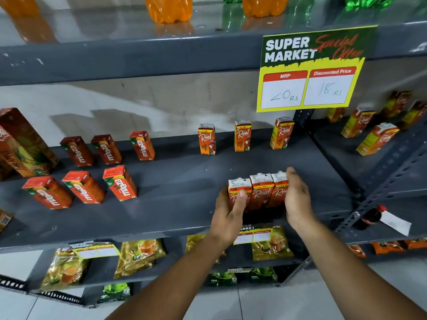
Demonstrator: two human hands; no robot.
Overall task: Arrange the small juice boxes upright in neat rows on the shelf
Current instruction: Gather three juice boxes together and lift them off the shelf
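Three small orange Real juice boxes (261, 192) stand upright, pressed side by side near the front of the grey shelf (175, 211). My left hand (227, 215) grips the leftmost box, thumb across its front. My right hand (298, 199) presses flat against the right side of the trio. Three more Real boxes (242, 137) stand spaced apart along the back of the shelf. To the left, red Maaza juice boxes (120, 183) stand in two rows of three.
A tall pineapple juice carton (20, 144) stands at far left. A yellow price sign (312, 70) hangs from the shelf above, which holds orange and green bottles. More Real boxes (376, 139) fill the right bay. Tea packets (138, 255) lie on the shelf below.
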